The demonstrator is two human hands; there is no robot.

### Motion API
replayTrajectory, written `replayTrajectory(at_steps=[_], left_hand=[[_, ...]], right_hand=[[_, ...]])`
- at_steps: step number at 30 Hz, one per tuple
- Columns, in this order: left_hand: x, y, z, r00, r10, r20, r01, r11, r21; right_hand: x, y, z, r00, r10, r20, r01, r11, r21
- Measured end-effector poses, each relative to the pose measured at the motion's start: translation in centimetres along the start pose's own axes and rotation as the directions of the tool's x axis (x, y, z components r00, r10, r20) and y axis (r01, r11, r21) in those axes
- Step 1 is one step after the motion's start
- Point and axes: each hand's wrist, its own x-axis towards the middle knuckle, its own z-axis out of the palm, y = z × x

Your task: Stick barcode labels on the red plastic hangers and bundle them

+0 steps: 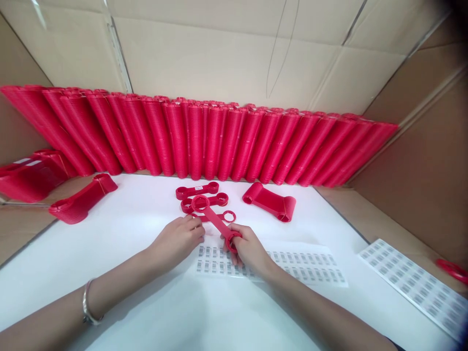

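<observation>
A flat red plastic wrench [218, 222] with a ring at each end slants up from my right hand [252, 249], whose fingers close round its lower ring. My left hand [178, 240] is beside it, fingers curled together; whatever may be pinched in them is hidden. Just past my fingertips lies a single red wrench [215, 217], partly covered by the held one. Behind that are two low stacks of red wrenches, the farther stack [197, 189] bearing a white barcode label. Under my right hand spreads a sheet of barcode stickers [307, 265].
Tall red stacks [223, 141] line the back against a cardboard wall [219, 58]. Shorter bundles lie at left [82, 200] and right [270, 202]. A second sticker sheet [413, 282] rests on the right, near a red piece [453, 269] at the edge.
</observation>
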Motion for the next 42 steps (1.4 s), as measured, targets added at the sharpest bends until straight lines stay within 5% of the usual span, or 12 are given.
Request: replayTrajectory(at_steps=[3,6,9,12,15,29,42], left_hand=[[-0.4,0.1,-0.5,0.994,0.100,-0.046,-0.099,0.995,0.013],[-0.6,0.6,-1.7,0.999,0.023,-0.049,-0.037,0.952,-0.305],[-0.5,1.4,-2.4,0.969,-0.247,0.003,0.177,0.686,-0.706],[-0.3,2.1,-2.0,0.923,-0.372,0.097,0.252,0.396,-0.883],[-0.2,2.5,-1.4,0.908,-0.386,0.161,0.290,0.304,-0.908],[-0.3,2.3,-1.4,0.899,-0.412,0.146,0.299,0.338,-0.892],[-0.7,3.0,-0.7,0.877,-0.476,-0.072,0.276,0.619,-0.735]], right_hand=[[0.1,0.1,0.0,1.000,-0.010,-0.008,0.010,1.000,-0.024],[0.2,0.1,0.0,0.999,-0.025,-0.024,0.024,0.999,-0.037],[-0.1,-0.1,0.2,0.998,-0.049,-0.044,0.047,0.997,-0.056],[-0.5,-0.3,0.6,0.995,-0.080,-0.052,0.074,0.992,-0.099],[-0.9,-0.3,0.8,0.989,-0.140,-0.042,0.132,0.980,-0.151],[-1.5,-0.2,0.9,0.965,-0.259,-0.041,0.239,0.934,-0.266],[-1.9,-0.4,1.2,0.967,-0.254,-0.034,0.237,0.938,-0.253]])
